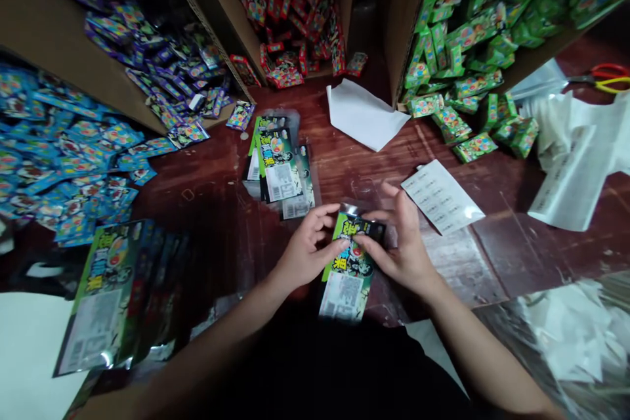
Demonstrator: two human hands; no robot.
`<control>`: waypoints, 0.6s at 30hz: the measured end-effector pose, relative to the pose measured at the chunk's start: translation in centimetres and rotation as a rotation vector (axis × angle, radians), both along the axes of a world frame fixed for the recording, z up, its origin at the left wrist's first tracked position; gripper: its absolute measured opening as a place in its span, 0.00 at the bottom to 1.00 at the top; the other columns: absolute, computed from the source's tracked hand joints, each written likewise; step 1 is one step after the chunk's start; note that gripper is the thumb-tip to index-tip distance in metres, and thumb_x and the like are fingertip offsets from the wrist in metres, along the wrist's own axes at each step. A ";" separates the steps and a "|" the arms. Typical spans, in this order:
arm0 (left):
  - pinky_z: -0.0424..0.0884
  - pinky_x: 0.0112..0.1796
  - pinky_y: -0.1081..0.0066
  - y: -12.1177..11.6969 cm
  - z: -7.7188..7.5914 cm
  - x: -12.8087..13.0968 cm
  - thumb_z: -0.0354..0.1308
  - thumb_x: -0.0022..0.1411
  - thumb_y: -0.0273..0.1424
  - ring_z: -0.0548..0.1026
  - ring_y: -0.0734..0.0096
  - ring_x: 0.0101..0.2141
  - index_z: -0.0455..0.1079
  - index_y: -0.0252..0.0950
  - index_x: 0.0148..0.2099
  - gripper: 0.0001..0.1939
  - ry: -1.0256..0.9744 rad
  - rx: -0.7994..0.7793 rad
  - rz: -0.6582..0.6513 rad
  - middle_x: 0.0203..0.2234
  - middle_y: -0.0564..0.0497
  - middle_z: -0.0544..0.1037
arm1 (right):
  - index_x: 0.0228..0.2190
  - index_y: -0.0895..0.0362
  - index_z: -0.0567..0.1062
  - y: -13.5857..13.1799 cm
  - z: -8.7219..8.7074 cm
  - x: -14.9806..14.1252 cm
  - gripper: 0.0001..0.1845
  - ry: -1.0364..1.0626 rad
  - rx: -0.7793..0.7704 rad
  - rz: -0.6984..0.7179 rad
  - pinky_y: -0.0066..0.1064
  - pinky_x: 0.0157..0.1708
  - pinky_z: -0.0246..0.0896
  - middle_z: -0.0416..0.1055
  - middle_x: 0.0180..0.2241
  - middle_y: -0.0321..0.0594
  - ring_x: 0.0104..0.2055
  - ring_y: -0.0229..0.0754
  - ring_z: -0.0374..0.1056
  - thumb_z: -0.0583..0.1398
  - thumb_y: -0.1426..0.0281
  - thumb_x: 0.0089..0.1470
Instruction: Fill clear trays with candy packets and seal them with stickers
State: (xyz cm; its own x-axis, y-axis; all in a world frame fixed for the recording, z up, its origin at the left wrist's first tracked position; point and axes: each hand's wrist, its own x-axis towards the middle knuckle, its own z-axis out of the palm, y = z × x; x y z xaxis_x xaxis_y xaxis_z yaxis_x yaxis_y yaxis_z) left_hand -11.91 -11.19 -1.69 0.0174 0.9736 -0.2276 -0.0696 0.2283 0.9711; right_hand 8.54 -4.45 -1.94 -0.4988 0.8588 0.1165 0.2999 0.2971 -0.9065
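Close to my body is a clear plastic pouch with a green and black printed card (346, 269), its barcode panel toward me. My left hand (311, 246) grips its left edge, thumb on the front and fingers curled at the top. On its right side, the thumb of my right hand (404, 243) presses on the card, while the index finger is raised off it. Similar printed pouches (280, 164) lie overlapped just beyond my left hand. A sheet of printed labels (441, 197) lies on the table right of my right hand.
Cardboard boxes spill small packets: blue (73, 151), purple (167, 72), red (295, 0) and green (472, 39). Several filled pouches (101, 295) stand in a row at left. White paper (364, 111), red-and-yellow-handled scissors (608, 77) and crumpled white backing strips (566, 177) lie about.
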 end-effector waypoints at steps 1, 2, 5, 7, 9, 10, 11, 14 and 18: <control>0.73 0.45 0.64 -0.3 -0.1 -0.2 0.65 0.62 0.31 0.77 0.66 0.43 0.61 0.41 0.61 0.28 0.004 -0.018 -0.028 0.44 0.48 0.75 | 0.69 0.33 0.28 -0.2 -0.1 0.0 0.59 0.017 -0.002 0.021 0.63 0.67 0.48 0.44 0.71 0.44 0.54 0.53 0.71 0.66 0.66 0.57; 0.73 0.45 0.65 -0.5 -0.1 -0.4 0.65 0.62 0.31 0.77 0.67 0.43 0.62 0.41 0.60 0.27 0.006 -0.037 -0.050 0.44 0.49 0.75 | 0.68 0.33 0.28 -0.5 -0.2 0.1 0.59 0.041 0.020 0.028 0.62 0.67 0.49 0.47 0.70 0.45 0.50 0.50 0.73 0.66 0.66 0.58; 0.72 0.45 0.65 -0.6 0.0 -1.2 0.65 0.61 0.31 0.76 0.67 0.42 0.64 0.40 0.56 0.22 0.008 -0.083 -0.085 0.44 0.49 0.75 | 0.68 0.30 0.29 -1.3 -0.5 0.0 0.57 0.108 0.069 -0.065 0.62 0.68 0.47 0.46 0.69 0.44 0.48 0.48 0.74 0.65 0.67 0.58; 0.72 0.44 0.66 -0.5 0.2 -1.6 0.66 0.60 0.31 0.76 0.67 0.41 0.64 0.40 0.53 0.21 0.012 -0.096 -0.095 0.43 0.50 0.75 | 0.67 0.28 0.31 -2.1 -0.8 -0.3 0.56 0.137 0.094 -0.155 0.62 0.66 0.51 0.42 0.70 0.44 0.50 0.48 0.73 0.65 0.67 0.58; 0.71 0.44 0.67 -0.4 0.4 -2.0 0.66 0.59 0.32 0.76 0.67 0.41 0.64 0.40 0.51 0.20 0.022 -0.090 -0.097 0.43 0.50 0.76 | 0.67 0.28 0.32 -3.0 -1.1 -0.7 0.55 0.176 0.072 -0.178 0.59 0.62 0.60 0.40 0.70 0.44 0.50 0.48 0.72 0.64 0.68 0.59; 0.71 0.45 0.66 -0.4 0.4 -2.0 0.65 0.60 0.33 0.76 0.67 0.43 0.65 0.39 0.50 0.18 0.032 -0.078 -0.085 0.43 0.50 0.76 | 0.67 0.29 0.33 -3.3 -1.2 -1.0 0.54 0.206 0.034 -0.171 0.57 0.60 0.63 0.41 0.70 0.44 0.50 0.46 0.72 0.63 0.69 0.59; 0.70 0.47 0.65 -0.4 0.3 -2.1 0.64 0.62 0.34 0.75 0.66 0.46 0.66 0.39 0.49 0.14 0.041 -0.059 -0.064 0.45 0.49 0.76 | 0.68 0.30 0.33 -3.6 -1.3 -1.3 0.52 0.237 -0.011 -0.159 0.55 0.59 0.65 0.42 0.70 0.44 0.49 0.45 0.72 0.62 0.69 0.60; 0.66 0.55 0.62 -0.3 0.1 -2.0 0.58 0.68 0.35 0.73 0.64 0.53 0.70 0.37 0.44 0.06 0.049 -0.003 0.028 0.54 0.46 0.74 | 0.68 0.30 0.35 -3.7 -1.2 -1.8 0.49 0.305 -0.071 -0.150 0.54 0.64 0.60 0.43 0.70 0.42 0.48 0.41 0.73 0.60 0.70 0.62; 0.69 0.51 0.63 -0.3 0.1 -1.8 0.59 0.67 0.32 0.76 0.67 0.48 0.68 0.39 0.50 0.10 0.024 0.004 0.121 0.46 0.48 0.79 | 0.68 0.29 0.35 -3.4 -0.9 -1.9 0.48 0.334 -0.101 -0.166 0.51 0.63 0.61 0.34 0.73 0.37 0.60 0.45 0.67 0.60 0.70 0.63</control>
State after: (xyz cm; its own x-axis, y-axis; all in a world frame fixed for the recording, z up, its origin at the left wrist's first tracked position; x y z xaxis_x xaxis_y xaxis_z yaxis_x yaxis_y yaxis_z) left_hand -13.70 -11.46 -1.64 -0.1057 0.9692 -0.2226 -0.0730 0.2157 0.9737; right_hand 6.64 -7.89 -2.83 -0.3013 0.9401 0.1597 0.0200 0.1737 -0.9846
